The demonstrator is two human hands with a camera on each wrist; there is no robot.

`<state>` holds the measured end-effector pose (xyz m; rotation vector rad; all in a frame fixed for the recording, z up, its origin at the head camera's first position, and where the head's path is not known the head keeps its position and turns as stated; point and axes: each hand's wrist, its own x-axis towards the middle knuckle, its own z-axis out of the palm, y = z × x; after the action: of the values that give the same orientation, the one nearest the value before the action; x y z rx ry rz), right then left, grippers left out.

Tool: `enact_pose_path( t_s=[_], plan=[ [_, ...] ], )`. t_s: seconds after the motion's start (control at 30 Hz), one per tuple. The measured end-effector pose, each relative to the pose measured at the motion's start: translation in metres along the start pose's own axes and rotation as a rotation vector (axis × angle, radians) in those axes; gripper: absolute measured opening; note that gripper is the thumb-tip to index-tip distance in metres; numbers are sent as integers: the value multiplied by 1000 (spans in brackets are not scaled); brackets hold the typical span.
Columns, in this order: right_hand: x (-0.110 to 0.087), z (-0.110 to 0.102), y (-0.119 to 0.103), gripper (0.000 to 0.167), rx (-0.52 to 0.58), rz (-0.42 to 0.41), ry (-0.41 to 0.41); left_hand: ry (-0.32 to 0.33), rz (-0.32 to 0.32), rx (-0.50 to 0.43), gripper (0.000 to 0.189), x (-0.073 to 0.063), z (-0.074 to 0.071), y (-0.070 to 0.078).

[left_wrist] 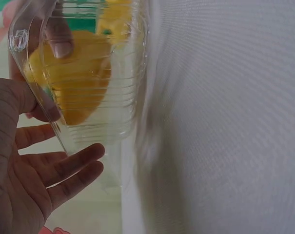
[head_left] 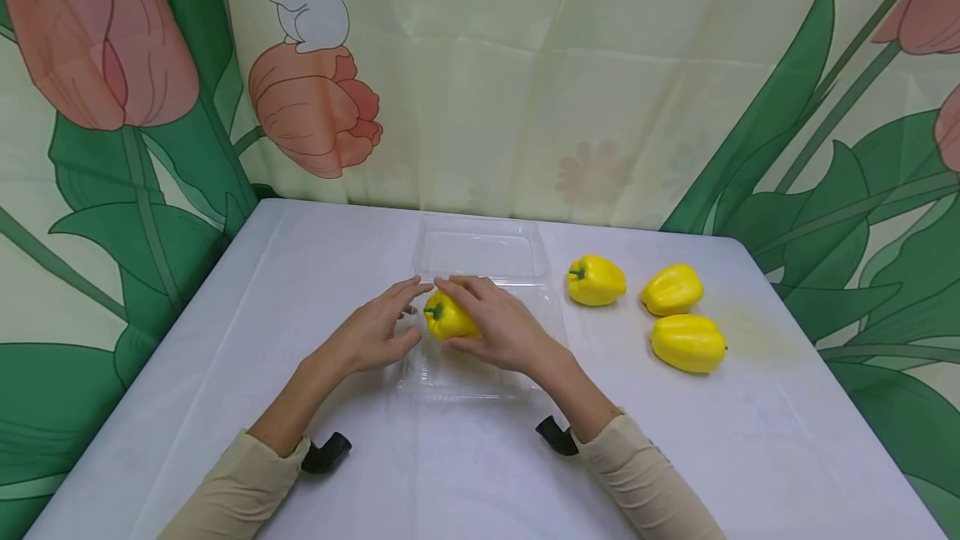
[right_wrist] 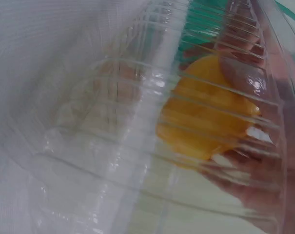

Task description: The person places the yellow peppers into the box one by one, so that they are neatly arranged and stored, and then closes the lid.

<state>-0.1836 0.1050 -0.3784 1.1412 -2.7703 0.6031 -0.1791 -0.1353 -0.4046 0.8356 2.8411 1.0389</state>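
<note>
In the head view a yellow bell pepper [head_left: 447, 317] with a green stem is held over the base of a clear plastic clamshell container [head_left: 480, 395]. My right hand [head_left: 501, 325] grips it from the right, fingers across the top and thumb at the near side. The left hand [head_left: 373, 332] is at the container's left side, fingers spread and holding nothing; whether it touches the rim I cannot tell. Through the clear wall, the left wrist view shows the pepper [left_wrist: 84, 73] tilted. In the right wrist view the pepper [right_wrist: 206, 114] is blurred behind the ribbed plastic.
The container's lid [head_left: 480, 248] lies open toward the back of the white-covered table [head_left: 465, 473]. To its right are three more yellow peppers: one with its stem leftward [head_left: 596, 280], one farther right [head_left: 672, 289], and one nearer [head_left: 688, 343]. A printed curtain [head_left: 510, 90] hangs behind.
</note>
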Motion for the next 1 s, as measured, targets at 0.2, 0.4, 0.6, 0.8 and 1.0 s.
enact_pose_path(
  t_s=[0.2,0.4,0.6,0.8,1.0],
  plan=[
    [2,5,-1,81,-13,17,-51,-4,1,5,65,-1,0,0],
    [4,9,-1,82,-18,32,-73,-16,-4,2,64,-1,0,0],
    [5,13,1,82,-33,40,-75,-10,0,8,64,-1,0,0],
    [6,17,2,82,-35,44,-70,4,13,12,62,-1,1,0],
    [6,18,2,82,-32,46,-61,1,15,11,62,-1,1,1]
  ],
)
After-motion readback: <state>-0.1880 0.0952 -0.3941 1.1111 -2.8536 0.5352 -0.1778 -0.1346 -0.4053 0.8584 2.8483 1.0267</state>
